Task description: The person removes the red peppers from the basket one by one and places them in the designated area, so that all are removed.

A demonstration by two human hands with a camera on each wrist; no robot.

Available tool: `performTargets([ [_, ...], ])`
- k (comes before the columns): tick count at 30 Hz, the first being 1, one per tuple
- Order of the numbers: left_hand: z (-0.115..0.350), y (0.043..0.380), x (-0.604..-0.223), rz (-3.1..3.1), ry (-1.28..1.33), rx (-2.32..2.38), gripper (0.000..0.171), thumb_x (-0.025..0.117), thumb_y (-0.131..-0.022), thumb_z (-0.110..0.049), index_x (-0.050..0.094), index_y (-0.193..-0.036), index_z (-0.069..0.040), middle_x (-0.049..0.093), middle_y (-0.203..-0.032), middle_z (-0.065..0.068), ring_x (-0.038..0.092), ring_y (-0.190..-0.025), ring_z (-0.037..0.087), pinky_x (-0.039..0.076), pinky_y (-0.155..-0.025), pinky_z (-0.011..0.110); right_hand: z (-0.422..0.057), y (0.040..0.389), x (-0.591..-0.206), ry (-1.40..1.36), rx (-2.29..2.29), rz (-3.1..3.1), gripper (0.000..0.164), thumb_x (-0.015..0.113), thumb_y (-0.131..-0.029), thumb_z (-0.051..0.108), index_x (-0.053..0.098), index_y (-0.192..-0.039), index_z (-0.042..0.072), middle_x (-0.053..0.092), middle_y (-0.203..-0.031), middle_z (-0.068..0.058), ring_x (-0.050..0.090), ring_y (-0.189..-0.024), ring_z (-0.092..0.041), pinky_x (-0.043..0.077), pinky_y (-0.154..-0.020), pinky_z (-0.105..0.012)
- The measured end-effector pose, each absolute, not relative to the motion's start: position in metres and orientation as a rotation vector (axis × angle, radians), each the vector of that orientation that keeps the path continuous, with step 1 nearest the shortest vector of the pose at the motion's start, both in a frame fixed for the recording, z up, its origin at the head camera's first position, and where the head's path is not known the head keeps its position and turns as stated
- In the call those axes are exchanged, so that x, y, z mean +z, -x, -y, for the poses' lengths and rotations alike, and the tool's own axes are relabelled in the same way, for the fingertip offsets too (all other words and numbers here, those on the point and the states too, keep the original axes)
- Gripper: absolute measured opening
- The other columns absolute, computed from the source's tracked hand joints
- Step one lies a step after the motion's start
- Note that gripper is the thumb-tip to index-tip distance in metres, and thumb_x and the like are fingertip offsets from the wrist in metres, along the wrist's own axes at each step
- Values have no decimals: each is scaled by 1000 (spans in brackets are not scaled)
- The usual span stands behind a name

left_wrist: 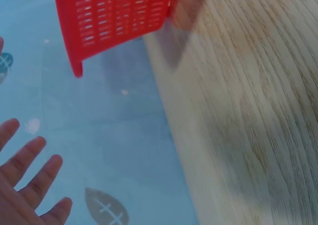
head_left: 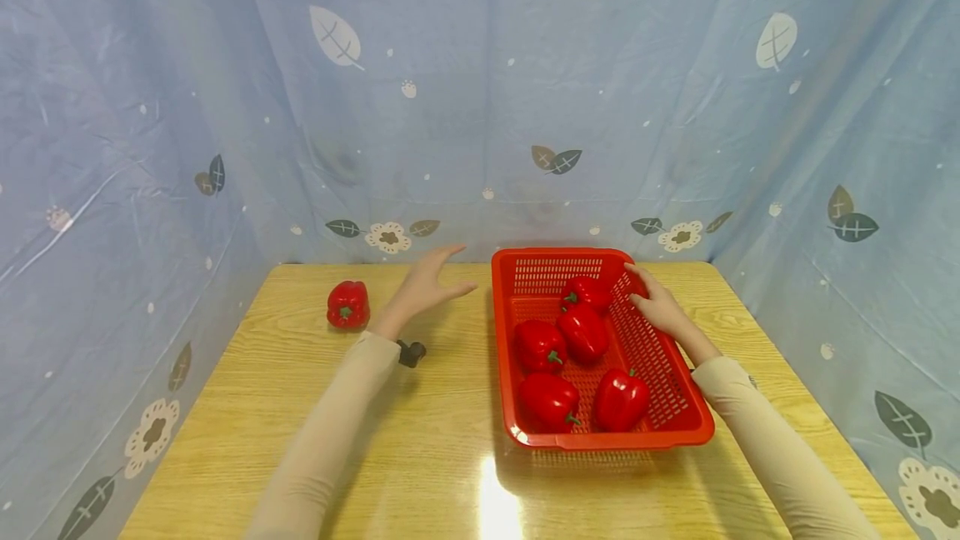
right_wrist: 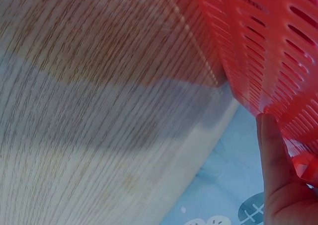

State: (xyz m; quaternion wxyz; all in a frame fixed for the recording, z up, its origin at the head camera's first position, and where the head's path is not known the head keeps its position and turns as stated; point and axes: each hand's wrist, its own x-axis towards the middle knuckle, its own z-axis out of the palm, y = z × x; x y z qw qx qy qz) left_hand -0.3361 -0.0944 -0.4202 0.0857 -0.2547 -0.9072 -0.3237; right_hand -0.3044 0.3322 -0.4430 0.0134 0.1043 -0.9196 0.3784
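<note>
A red plastic basket (head_left: 570,441) with slotted walls stands right of centre on the table, holding several red bell peppers (head_left: 583,332). One more red bell pepper (head_left: 348,305) sits apart at the table's left. Between that pepper and the basket, my left hand (head_left: 423,282) hovers with thumb and fingers spread and nothing in it; its fingers (left_wrist: 42,180) also show in the left wrist view. My right hand (head_left: 658,304) grips the basket's right rim near the far corner. One finger (right_wrist: 273,140) lies along the outside of the slotted wall.
The wooden table (head_left: 420,448) ends at a patterned blue curtain (head_left: 450,107) behind it and on both sides. A dark camera piece (head_left: 411,353) sits under the left wrist. Light glares off the table in front of the basket.
</note>
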Motion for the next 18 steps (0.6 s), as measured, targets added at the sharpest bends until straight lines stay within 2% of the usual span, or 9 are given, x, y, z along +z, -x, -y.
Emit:
performTargets([
  [10,81,337,-420,2715,843,-938,80,66,-77,-55,34,-143,-26,37,-146,-1,33,-134,22,28,-108,48,-334,306,-442,-325,1164,2873,57,40,-93,0,19,-147,6,30,-140,-33,46,-104,-41,39,-88,-53],
  [18,70,336,-416,2741,929,-899,86,61,-73,-68,33,-143,-28,36,-146,-1,32,-134,21,28,-108,46,-333,305,-441,-330,1177,2875,57,40,-94,-1,19,-147,5,30,-140,-33,48,-102,-41,40,-88,-53],
])
